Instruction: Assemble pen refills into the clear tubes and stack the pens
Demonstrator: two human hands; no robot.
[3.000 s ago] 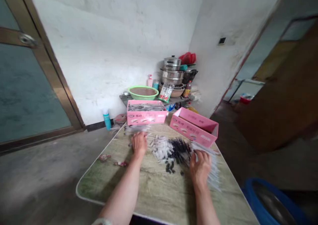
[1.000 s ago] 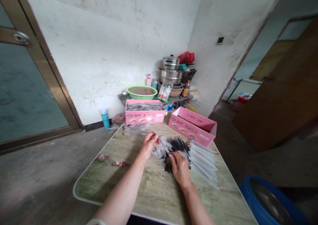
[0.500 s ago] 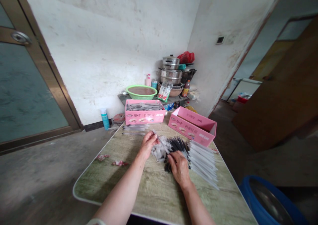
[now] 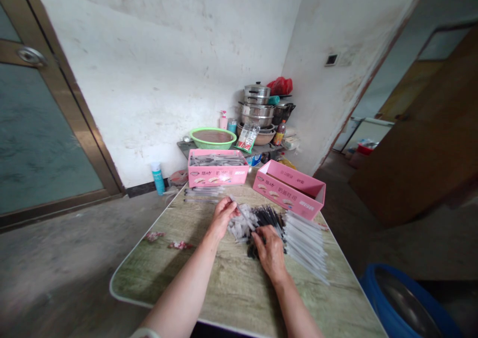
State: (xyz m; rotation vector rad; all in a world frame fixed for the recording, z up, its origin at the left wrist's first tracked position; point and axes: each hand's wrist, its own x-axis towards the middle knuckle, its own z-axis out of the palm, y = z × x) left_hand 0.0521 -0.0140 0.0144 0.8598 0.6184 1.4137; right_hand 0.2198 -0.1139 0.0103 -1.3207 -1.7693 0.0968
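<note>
Over the middle of the table, my left hand (image 4: 223, 216) pinches the upper end of a slim translucent pen-like tube (image 4: 243, 212). The tube slants down to my right hand (image 4: 269, 248), whose closed fingertips are at its lower end. Under and between the hands lies a pile of small whitish translucent pieces (image 4: 239, 229). Thin black sticks (image 4: 267, 215) are heaped just beyond my right hand, and several long clear tubes (image 4: 304, 243) lie side by side to its right. More finished-looking dark-tipped tubes (image 4: 203, 193) lie beyond my left hand.
A pink box (image 4: 218, 175) filled with similar tubes stands at the table's far edge. Another open pink box (image 4: 287, 191) is to its right. Behind are a green basin (image 4: 212, 144) and stacked steel pots (image 4: 257, 110). A blue barrel (image 4: 373, 283) stands at the right.
My right fingertips have shifted very slightly at the tube's lower end. My left hand and everything on the table stay in place.
</note>
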